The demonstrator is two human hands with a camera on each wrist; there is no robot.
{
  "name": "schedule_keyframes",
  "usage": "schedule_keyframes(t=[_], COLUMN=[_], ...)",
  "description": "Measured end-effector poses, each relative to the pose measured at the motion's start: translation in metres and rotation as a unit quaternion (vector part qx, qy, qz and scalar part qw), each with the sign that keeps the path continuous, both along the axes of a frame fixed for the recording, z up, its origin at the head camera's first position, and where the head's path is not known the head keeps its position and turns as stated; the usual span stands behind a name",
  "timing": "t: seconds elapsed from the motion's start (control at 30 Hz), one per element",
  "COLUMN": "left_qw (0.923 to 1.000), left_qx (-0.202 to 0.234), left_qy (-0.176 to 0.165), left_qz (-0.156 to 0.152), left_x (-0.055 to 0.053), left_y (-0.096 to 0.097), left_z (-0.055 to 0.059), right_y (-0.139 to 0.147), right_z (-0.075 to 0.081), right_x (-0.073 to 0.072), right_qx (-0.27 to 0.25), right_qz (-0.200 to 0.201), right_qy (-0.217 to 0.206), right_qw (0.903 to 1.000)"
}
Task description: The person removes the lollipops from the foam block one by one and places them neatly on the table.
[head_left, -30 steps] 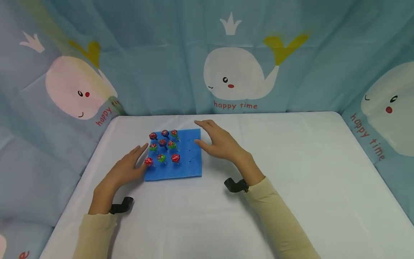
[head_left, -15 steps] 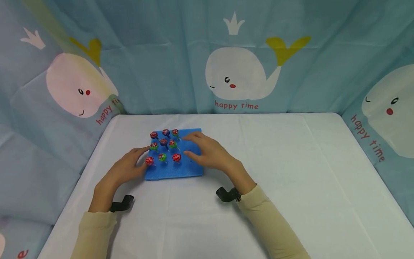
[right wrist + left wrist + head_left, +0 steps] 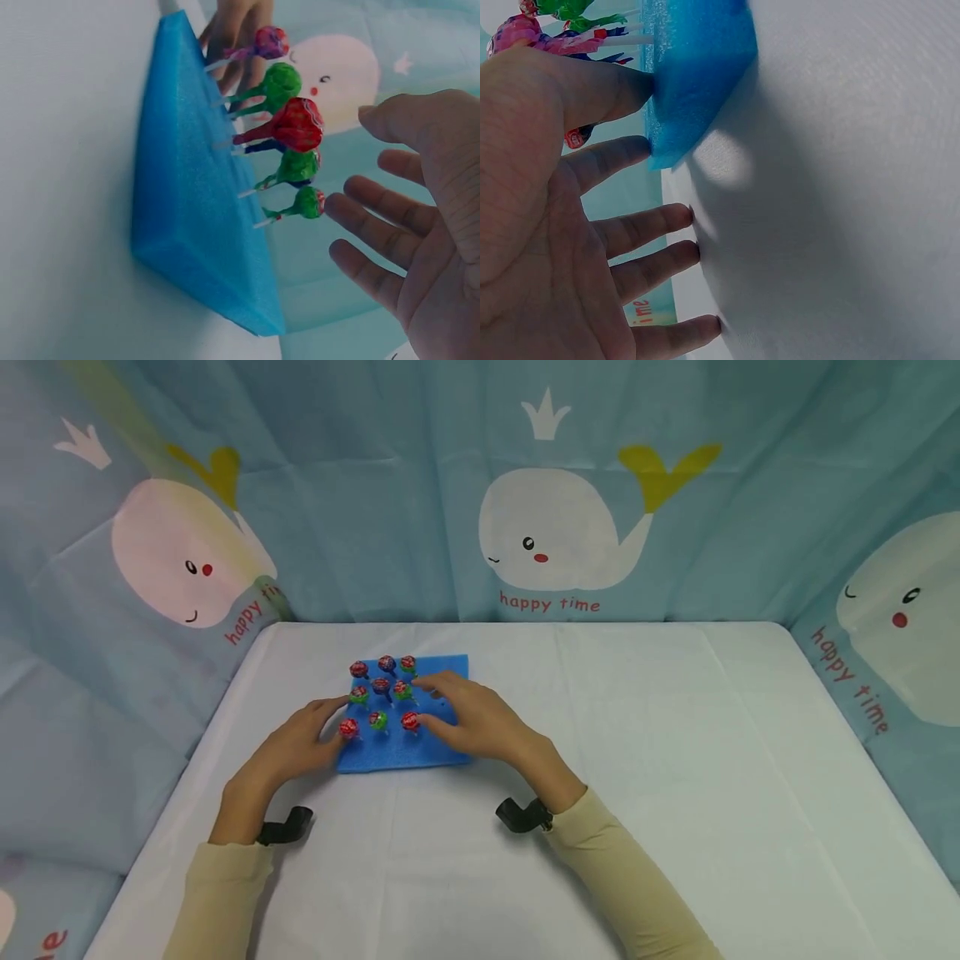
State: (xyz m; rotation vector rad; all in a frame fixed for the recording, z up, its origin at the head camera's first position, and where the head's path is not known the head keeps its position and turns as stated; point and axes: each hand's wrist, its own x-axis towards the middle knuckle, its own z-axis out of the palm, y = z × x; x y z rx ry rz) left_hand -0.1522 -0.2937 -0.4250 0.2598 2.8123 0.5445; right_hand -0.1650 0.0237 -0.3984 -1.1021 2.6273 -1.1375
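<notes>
A white-topped table (image 3: 712, 760) has rounded far corners at ten and two o'clock, with faint creases running across its surface. Toward ten o'clock from the middle, a thick blue foam slab (image 3: 397, 753) lies flat on it, much closer to the edge at twelve than the one at three.

Blue foam (image 3: 412, 756), red lollipop (image 3: 300, 126), whale-print curtain (image 3: 375, 543)

Grainy foam block (image 3: 199, 199); glossy lollipop wrappers (image 3: 298, 124)
</notes>
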Motion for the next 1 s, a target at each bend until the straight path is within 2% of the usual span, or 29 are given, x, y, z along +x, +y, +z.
schedule_keyframes(t=[0.3, 0.67, 0.87, 1.0], left_qw=[0.9999, 0.9994, 0.9993, 0.9994], left_qx=[0.007, -0.025, -0.025, -0.019], left_qy=[0.006, 0.021, 0.027, 0.026], left_qz=[-0.008, -0.011, -0.011, -0.011], left_x=[-0.003, -0.004, -0.008, -0.006], left_y=[0.001, -0.002, -0.001, -0.001], left_z=[-0.007, -0.004, -0.003, -0.003], right_y=[-0.003, -0.008, -0.012, -0.014], right_z=[-0.01, -0.015, -0.018, -0.022], right_x=[0.003, 0.002, 0.002, 0.001], right_qx=[0.015, 0.03, 0.026, 0.024], right_qz=[0.01, 0.007, 0.013, 0.02], right_qy=[0.0, 0.009, 0.011, 0.014], right_qw=[0.9998, 0.9995, 0.9995, 0.9994])
